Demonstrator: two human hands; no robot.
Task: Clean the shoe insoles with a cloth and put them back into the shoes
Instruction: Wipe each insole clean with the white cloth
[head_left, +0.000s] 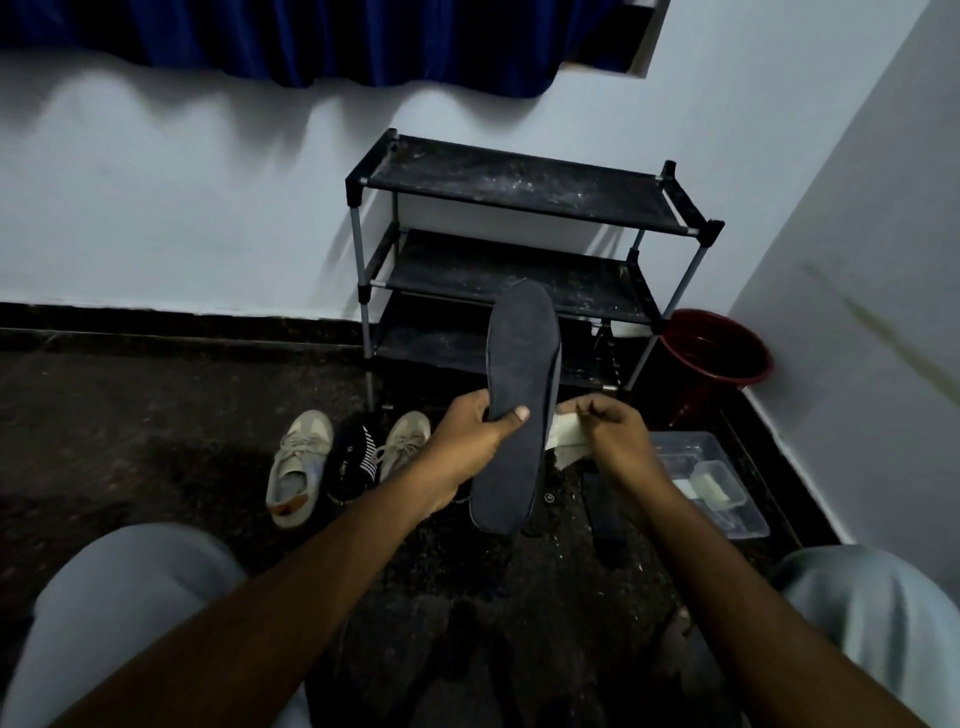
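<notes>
My left hand (470, 434) grips a dark grey insole (519, 374) near its middle, thumb across its face, and holds it upright in front of me. My right hand (615, 428) pinches a white cloth (566, 439) against the insole's right edge. A second dark insole (602, 512) lies on the floor below my right hand. Two beige sneakers (298, 467) (402, 441) stand on the floor to the left, with dark striped socks (356, 454) between them.
A black three-tier shoe rack (519, 197) stands against the white wall behind the insole. A red bucket (714, 351) sits in the corner to its right. A clear plastic box (711, 480) lies on the floor at right. My knees frame the bottom corners.
</notes>
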